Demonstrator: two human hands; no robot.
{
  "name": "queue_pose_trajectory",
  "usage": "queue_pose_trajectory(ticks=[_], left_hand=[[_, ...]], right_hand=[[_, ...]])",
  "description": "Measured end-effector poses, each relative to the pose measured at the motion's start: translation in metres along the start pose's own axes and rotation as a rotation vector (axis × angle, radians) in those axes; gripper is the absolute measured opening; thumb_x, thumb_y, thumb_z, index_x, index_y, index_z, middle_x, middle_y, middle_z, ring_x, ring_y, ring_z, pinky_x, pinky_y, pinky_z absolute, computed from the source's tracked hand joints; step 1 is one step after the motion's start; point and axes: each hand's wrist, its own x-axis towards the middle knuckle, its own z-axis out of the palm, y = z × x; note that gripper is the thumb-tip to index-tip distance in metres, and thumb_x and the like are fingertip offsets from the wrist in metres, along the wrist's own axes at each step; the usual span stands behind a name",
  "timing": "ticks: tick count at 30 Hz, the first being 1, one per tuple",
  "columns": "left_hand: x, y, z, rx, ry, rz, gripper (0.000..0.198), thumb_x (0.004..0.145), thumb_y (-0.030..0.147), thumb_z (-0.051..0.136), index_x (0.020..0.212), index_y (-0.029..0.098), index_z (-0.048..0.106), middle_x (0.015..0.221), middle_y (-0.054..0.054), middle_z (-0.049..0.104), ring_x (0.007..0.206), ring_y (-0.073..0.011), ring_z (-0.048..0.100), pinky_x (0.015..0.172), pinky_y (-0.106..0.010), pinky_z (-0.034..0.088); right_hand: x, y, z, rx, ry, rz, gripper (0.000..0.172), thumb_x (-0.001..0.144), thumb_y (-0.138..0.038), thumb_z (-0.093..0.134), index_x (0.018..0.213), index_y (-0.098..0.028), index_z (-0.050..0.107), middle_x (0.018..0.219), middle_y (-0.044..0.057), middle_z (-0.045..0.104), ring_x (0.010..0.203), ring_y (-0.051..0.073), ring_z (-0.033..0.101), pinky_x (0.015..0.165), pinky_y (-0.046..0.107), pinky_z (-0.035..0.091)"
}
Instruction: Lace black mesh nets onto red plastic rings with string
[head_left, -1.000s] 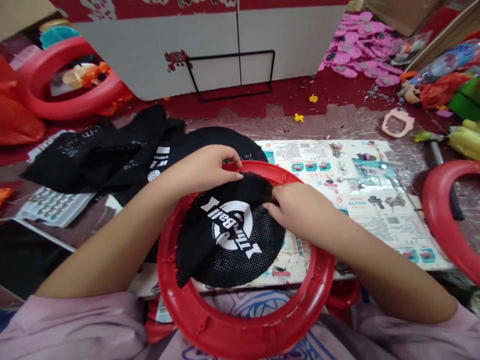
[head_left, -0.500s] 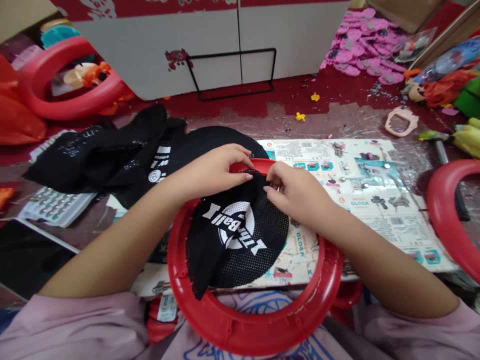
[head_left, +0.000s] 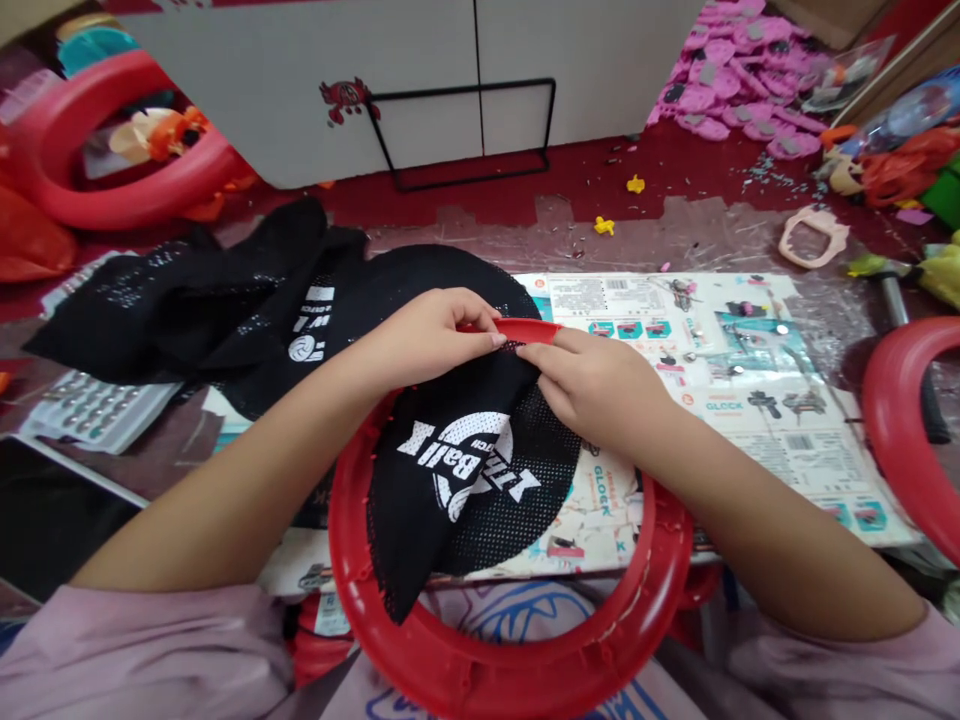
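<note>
A red plastic ring point(head_left: 510, 675) leans from my lap onto the table edge, its ribbed inner side facing up. Across its left part lies a piece of black mesh fabric point(head_left: 420, 500) with white "Ball" lettering, its lower left corner hanging over the rim. At the ring's far rim, my left hand point(head_left: 442, 335) pinches the fabric's upper edge between thumb and fingers. Close beside it, my right hand point(head_left: 585, 370) has its fingers closed on the same edge, thumb and index pressing it against the rim. The fingertips partly hide that spot.
More black mesh pieces point(head_left: 292, 290) lie at the left, beside a tray of small metal parts point(head_left: 101, 410). Printed cardboard point(head_left: 720, 400) covers the table ahead. Further red rings point(head_left: 82, 205) stand left and right. A white box point(head_left: 315, 110) and pink parts point(head_left: 742, 70) are behind.
My right hand has moved slightly left, its fingers now laid over the fabric edge and rim. The fabric's upper edge is drawn closer to the rim. The view has shifted a little.
</note>
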Motion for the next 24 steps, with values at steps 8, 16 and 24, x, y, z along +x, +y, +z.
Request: queue_pose_trajectory(ticks=[8,16,24], left_hand=[[0.001,0.000,0.004,0.043,0.010,-0.029,0.022,0.075,0.036,0.058,0.069,0.016,0.064,0.092,-0.005,0.068,0.086,-0.0198,0.062,0.079,-0.033,0.046],[0.001,-0.001,0.006,0.092,0.022,-0.032,0.020,0.077,0.033,0.057,0.069,0.016,0.063,0.095,-0.005,0.067,0.084,-0.0188,0.061,0.080,-0.033,0.047],[0.001,-0.004,0.012,0.182,0.066,0.004,0.018,0.077,0.027,0.055,0.065,0.016,0.062,0.092,-0.005,0.066,0.085,-0.0191,0.061,0.077,-0.033,0.046]], right_hand=[[0.000,0.001,0.000,-0.101,0.009,0.029,0.035,0.092,-0.020,0.039,0.110,-0.020,0.069,0.085,0.009,0.064,0.070,0.018,0.054,0.057,0.029,0.027],[0.000,-0.001,-0.002,-0.123,-0.052,0.064,0.034,0.092,-0.021,0.039,0.109,-0.023,0.069,0.086,0.008,0.063,0.070,0.017,0.054,0.055,0.029,0.022],[0.001,-0.002,-0.003,-0.132,-0.091,0.090,0.032,0.091,-0.022,0.042,0.110,-0.025,0.068,0.088,0.007,0.065,0.072,0.019,0.058,0.053,0.029,0.021]])
